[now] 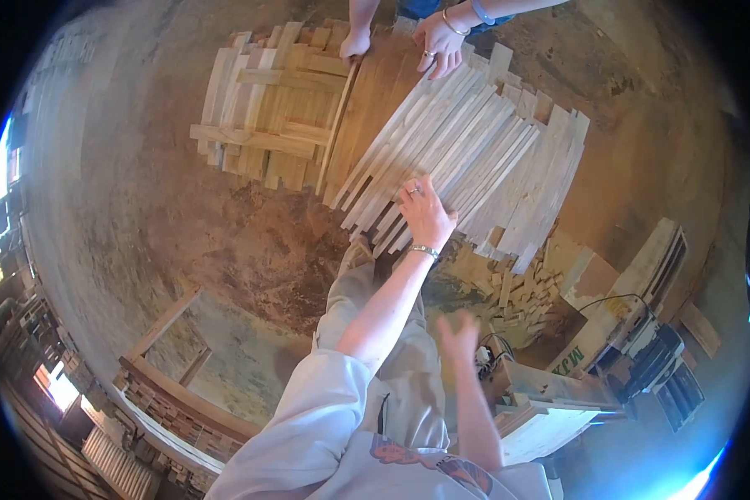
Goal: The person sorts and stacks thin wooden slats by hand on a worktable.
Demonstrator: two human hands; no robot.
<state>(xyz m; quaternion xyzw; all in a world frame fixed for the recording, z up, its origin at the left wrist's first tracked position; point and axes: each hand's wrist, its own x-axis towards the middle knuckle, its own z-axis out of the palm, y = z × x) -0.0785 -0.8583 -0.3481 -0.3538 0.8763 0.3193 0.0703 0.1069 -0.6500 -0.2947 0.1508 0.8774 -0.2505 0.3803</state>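
Across the far strips lies a row of narrow, pale wooden strips. My left hand, wearing a ring and a wristwatch or bracelet, rests on their near ends with fingers stretched over the wood; the fingertips are partly hard to make out. Lower and to the right, my right hand is raised off the wood, blurred, its fingers apart and nothing visible in it. Opposite me, another person's hand touches the strips' far end, and that person's other hand grips a long thin strip.
A slatted wooden stack with crosspieces lies to the left. Small wood offcuts are heaped at right, near a bench and a dark machine or device. Stacked wood stands at lower left.
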